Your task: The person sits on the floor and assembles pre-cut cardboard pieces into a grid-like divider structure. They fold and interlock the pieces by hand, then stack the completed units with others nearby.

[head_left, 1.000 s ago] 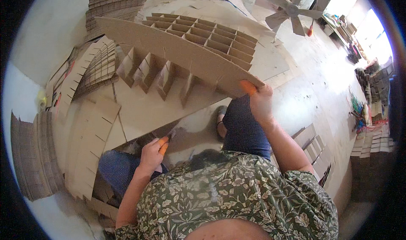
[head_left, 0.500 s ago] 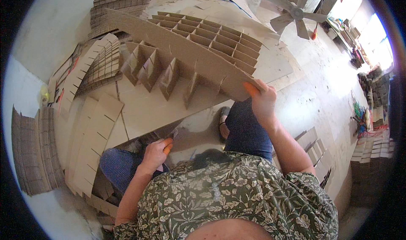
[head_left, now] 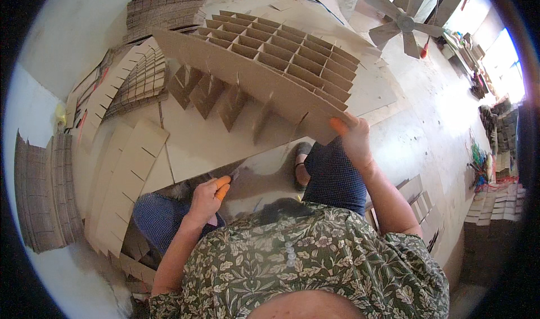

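Note:
My right hand [head_left: 355,143], an orange covering on one finger, grips the near right end of a long brown cardboard strip [head_left: 264,84]. This strip stands on edge along the near side of a cardboard divider grid [head_left: 306,60] with many square cells. Several slotted cardboard flaps [head_left: 207,94] jut out at an angle below the strip. Over my left knee, my left hand [head_left: 206,202] is closed, with orange coverings on its fingers. Something greyish and blurred shows by its fingertips; what it is I cannot make out.
A pale low board [head_left: 202,150] lies under the grid. Slotted cardboard strips [head_left: 132,173] and a fan-shaped stack [head_left: 138,85] are at its left. More cardboard stacks [head_left: 48,192] lean on the left wall. A fan [head_left: 405,23] stands far right; further piles [head_left: 495,206] line the right.
The strip's far left end has come down and its face tilts differently, so more cells show behind it. My right hand keeps its grip. My left hand has barely moved.

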Motion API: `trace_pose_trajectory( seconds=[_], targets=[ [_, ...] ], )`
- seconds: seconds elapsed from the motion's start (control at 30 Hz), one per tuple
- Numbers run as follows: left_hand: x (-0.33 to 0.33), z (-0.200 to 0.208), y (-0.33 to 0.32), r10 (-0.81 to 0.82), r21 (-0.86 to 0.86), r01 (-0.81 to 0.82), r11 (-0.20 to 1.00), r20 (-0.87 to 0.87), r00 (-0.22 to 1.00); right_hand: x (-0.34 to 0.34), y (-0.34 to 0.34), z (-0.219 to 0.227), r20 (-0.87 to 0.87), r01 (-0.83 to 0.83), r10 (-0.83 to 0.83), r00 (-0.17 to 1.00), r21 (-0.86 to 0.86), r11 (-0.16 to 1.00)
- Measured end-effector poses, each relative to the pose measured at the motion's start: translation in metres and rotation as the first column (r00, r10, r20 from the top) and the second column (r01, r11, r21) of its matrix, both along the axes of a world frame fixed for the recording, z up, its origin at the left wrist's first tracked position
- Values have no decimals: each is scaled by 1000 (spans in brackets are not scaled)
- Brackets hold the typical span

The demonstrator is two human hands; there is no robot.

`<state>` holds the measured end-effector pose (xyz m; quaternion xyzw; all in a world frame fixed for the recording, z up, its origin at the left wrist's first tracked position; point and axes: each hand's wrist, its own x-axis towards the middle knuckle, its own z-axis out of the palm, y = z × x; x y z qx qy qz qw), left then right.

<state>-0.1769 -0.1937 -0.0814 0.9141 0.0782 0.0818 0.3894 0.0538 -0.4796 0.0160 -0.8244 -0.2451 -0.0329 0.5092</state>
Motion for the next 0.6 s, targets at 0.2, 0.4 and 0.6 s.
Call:
trace_pose_trajectory(
  seconds=[0.2, 0.4, 0.6],
  targets=[
    [1, -1, 2, 12, -8, -12, 1000, 21, 1000, 6, 3, 20, 56, -59, 67, 996, -135, 989],
    [1, -7, 2, 9, 50, -9, 999, 11, 1000, 1, 29, 64, 501, -37, 180, 847, -282, 959],
    [0, -18, 3, 4, 70, -4, 998, 7, 1000, 11, 42, 49, 268, -202, 436, 859, -606, 769]
  ],
)
